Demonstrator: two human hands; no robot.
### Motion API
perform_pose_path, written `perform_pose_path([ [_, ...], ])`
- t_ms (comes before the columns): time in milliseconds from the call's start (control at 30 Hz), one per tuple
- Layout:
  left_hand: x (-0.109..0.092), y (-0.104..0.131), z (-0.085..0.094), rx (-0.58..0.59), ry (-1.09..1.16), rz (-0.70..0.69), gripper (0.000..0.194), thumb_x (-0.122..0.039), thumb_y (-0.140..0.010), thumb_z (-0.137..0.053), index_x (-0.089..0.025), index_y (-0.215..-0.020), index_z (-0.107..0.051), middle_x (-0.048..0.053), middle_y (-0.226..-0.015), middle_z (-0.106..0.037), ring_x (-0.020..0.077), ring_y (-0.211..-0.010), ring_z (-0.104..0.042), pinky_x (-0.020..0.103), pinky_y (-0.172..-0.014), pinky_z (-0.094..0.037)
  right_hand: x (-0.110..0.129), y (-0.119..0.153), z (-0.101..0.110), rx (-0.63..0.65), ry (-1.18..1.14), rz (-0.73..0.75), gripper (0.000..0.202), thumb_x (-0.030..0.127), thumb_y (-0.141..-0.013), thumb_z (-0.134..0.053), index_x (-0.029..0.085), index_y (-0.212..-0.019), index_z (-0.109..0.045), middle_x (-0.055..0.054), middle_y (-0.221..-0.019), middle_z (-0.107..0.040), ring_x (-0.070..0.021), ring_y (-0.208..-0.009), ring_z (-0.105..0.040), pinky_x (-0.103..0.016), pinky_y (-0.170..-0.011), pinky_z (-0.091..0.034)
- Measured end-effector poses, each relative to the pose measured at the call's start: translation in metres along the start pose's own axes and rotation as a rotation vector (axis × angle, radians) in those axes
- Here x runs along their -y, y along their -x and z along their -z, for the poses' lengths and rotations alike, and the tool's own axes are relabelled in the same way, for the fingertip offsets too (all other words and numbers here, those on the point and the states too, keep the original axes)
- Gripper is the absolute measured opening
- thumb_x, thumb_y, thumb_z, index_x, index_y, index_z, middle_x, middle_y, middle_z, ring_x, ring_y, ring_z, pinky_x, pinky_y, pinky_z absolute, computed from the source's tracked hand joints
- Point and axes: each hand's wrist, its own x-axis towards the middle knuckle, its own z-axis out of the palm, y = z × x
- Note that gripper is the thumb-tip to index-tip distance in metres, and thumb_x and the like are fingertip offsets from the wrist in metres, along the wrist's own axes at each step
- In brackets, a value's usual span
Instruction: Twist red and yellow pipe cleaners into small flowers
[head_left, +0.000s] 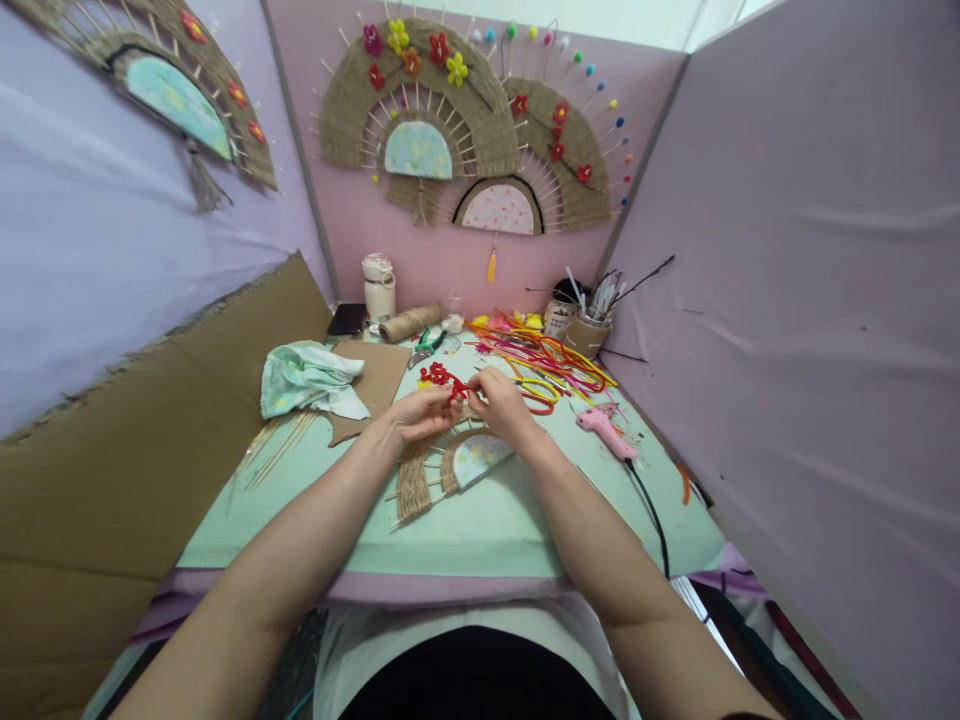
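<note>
Your left hand [429,412] curls around the red piece [437,374] while your right hand [499,400] pinches its end, both over the small fan [414,485]. The fan's twine and panel [480,457] look in place; the red piece seems shaped but not yet attached. Behind, the cup [585,338] holds pale sticks [605,296]; the bottle [379,294] is lidded, its contents hidden.

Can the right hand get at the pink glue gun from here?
Probably yes: the glue gun lies uncovered, right of the right hand, though that hand looks busy with red pieces.
</note>
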Motion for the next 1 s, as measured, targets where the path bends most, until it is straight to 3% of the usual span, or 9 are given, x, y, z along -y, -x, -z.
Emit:
perform_pose_path([
  [167,0.003,-0.002,-0.001,-0.016,-0.035,-0.075,0.010,-0.007,-0.069,-0.066,-0.013,-0.072,-0.058,0.001,-0.066,-0.059,0.0069,-0.060,-0.056,0.019,-0.058,-0.048,0.000,0.000,0.004,-0.018,0.123,0.073,0.015,0.010,-0.082,-0.041,0.019,-0.081,-0.054,-0.007,-0.081,-0.054,-0.0196,-0.081,-0.048,-0.031,-0.076,-0.039],
  [333,0.009,-0.005,-0.004,-0.063,-0.203,-0.307,0.022,-0.015,-0.061,-0.075,-0.013,-0.076,-0.059,0.003,-0.071,-0.062,0.0090,-0.065,-0.058,0.021,-0.062,-0.048,-0.003,0.000,0.002,-0.012,0.127,0.034,0.013,0.013,-0.083,-0.044,0.019,-0.080,-0.054,-0.007,-0.080,-0.055,-0.0207,-0.083,-0.049,-0.032,-0.077,-0.039],
  [633,0.017,-0.009,-0.006,-0.217,-0.477,-0.509,0.034,-0.032,-0.051,-0.079,-0.013,-0.074,-0.062,0.001,-0.069,-0.062,0.0108,-0.065,-0.057,0.025,-0.065,-0.045,0.000,0.001,0.001,-0.008,0.024,-0.038,0.010,0.017,-0.083,-0.045,0.018,-0.082,-0.055,-0.006,-0.081,-0.057,-0.0187,-0.080,-0.051,-0.030,-0.074,-0.040],
  [800,0.017,-0.009,-0.003,-0.250,-0.620,-0.547,0.032,-0.033,-0.053,-0.077,-0.012,-0.074,-0.064,0.001,-0.066,-0.063,0.0120,-0.063,-0.057,0.026,-0.064,-0.044,0.000,0.002,-0.001,0.013,-0.068,-0.137,0.011,0.020,-0.081,-0.046,0.019,-0.080,-0.057,-0.003,-0.076,-0.059,-0.0151,-0.071,-0.052,-0.026,-0.068,-0.039],
  [1000,0.017,-0.011,0.000,-0.251,-0.603,-0.518,0.034,-0.035,-0.053,-0.077,-0.012,-0.076,-0.066,0.003,-0.067,-0.064,0.0123,-0.062,-0.057,0.026,-0.062,-0.044,0.002,0.001,-0.001,0.007,-0.271,-0.305,0.011,0.024,-0.078,-0.048,0.019,-0.078,-0.058,-0.001,-0.072,-0.060,-0.0135,-0.067,-0.053,-0.026,-0.066,-0.040],
])
